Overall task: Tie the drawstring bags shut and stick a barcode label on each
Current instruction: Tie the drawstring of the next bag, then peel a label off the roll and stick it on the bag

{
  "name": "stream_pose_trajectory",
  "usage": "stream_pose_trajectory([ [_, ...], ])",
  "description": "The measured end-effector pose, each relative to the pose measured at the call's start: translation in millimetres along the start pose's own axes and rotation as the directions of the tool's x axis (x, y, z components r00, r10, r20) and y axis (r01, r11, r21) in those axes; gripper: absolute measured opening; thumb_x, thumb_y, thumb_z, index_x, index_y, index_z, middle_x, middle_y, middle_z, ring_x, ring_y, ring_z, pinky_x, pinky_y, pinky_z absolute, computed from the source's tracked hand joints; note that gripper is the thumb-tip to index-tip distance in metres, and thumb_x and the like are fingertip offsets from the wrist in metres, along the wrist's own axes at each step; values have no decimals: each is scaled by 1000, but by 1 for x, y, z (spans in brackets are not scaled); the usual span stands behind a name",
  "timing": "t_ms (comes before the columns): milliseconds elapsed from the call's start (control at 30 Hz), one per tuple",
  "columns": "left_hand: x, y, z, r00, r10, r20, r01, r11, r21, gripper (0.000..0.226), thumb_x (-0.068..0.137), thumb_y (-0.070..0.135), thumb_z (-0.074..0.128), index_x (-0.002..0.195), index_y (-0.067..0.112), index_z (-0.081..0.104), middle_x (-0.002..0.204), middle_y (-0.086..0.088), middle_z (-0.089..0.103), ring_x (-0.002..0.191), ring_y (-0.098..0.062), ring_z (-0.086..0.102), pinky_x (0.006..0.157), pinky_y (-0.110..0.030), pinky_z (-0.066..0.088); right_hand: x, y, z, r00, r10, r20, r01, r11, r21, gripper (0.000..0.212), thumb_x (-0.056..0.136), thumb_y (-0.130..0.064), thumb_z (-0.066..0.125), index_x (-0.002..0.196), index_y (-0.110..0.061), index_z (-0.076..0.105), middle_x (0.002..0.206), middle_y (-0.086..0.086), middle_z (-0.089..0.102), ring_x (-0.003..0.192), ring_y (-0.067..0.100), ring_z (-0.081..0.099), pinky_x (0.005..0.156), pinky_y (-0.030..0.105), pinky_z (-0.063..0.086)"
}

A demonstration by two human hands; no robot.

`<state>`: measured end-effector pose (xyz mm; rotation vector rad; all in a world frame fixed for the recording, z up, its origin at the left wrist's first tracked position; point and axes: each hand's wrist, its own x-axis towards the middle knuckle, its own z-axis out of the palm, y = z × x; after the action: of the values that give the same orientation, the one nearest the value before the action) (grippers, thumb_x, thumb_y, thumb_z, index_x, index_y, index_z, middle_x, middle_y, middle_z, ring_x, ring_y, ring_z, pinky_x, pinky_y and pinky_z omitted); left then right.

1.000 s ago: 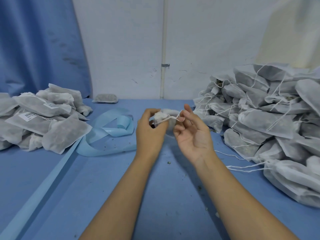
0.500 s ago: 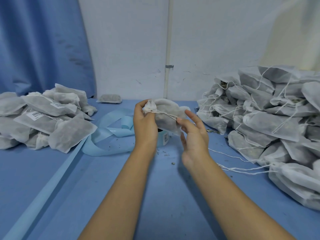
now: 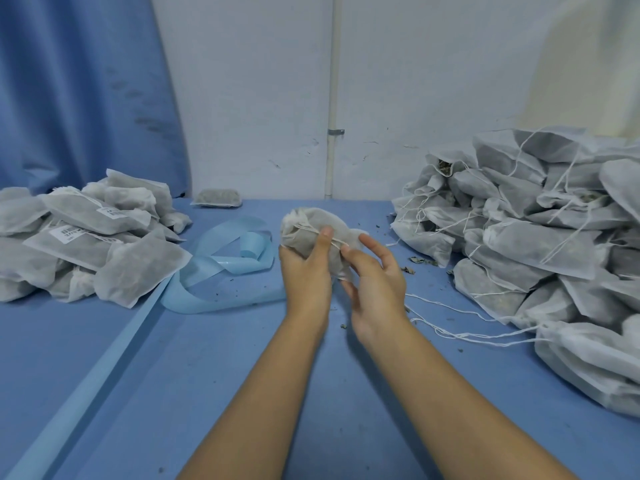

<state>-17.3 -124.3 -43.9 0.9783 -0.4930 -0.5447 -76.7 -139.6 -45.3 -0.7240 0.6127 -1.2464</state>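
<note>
Grey bag sits gripped in the left hand, thumb pinning the string that the right hand pinches taut, likely to cinch the neck.

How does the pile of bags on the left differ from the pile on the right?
The left pile is lower and smaller; the right pile is taller and spreads wider. Bags in the left pile carry white barcode labels; none show on the right pile. Loose white strings trail out from the right pile; none trail from the left pile. Both hold pale fabric bags with dark filling.
</note>
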Motion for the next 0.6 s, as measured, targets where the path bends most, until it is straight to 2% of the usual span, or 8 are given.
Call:
stream_pose_trajectory([
  [100,5,0,-10,998,34,-44,-34,999,0,11,87,11,66,97,12,61,97,-6,69,91,-19,66,79,-28,55,5,4,-8,999,-42,-12,40,987,-155,26,85,-5,65,106,-18,59,80,-4,67,61,0,65,65,21,52],
  [167,10,1,-18,998,-39,-48,37,998,-45,13,84,12,69,94,18,62,102,-6,70,96,-22,67,85,-34,54,11,7,-18,993,-117,-22,103,932,-348,24,87,-8,60,109,-17,57,86,-5,64,70,7,66,69,21,46],
  [233,12,2,-26,991,-128,-36,126,991,-52,15,80,9,70,89,19,64,98,-4,70,91,-23,66,80,-36,54,17,10,-27,988,-155,10,136,828,-545,25,88,-6,54,111,-17,57,91,-8,62,81,13,63,67,19,43],
  [300,12,1,-32,990,-134,-44,138,985,99,12,74,9,68,76,19,63,77,2,65,75,-19,60,61,-27,50,20,14,-35,987,-148,67,153,708,-690,27,88,-5,52,111,-19,58,105,-7,62,89,8,58,70,15,41],
  [367,9,-1,-35,999,-27,-40,38,952,305,14,69,14,63,59,20,55,56,10,52,61,-14,48,52,-25,39,23,17,-38,978,-142,155,209,582,-786,33,89,-3,50,117,-18,59,121,-3,61,100,8,55,85,18,41],
  [433,7,-4,-39,995,97,-7,-84,886,456,20,67,17,59,50,19,49,53,8,46,55,-13,40,51,-23,33,25,20,-40,963,-110,245,268,479,-836,39,91,-5,49,128,-16,54,132,-2,55,115,11,52,96,22,38],
  [500,8,-9,-44,983,180,23,-161,808,567,25,72,9,58,50,15,48,53,5,45,52,-11,38,47,-18,30,27,24,-41,955,-56,291,289,391,-874,44,95,-14,50,139,-17,44,141,-2,48,128,15,44,105,28,35],
  [600,11,-17,-51,977,207,45,-182,712,678,21,72,8,58,53,8,49,48,5,42,49,-9,35,45,-22,29,33,28,-41,953,-4,303,291,290,-911,53,98,-26,49,147,-20,31,147,1,42,136,20,37,110,37,32],
])
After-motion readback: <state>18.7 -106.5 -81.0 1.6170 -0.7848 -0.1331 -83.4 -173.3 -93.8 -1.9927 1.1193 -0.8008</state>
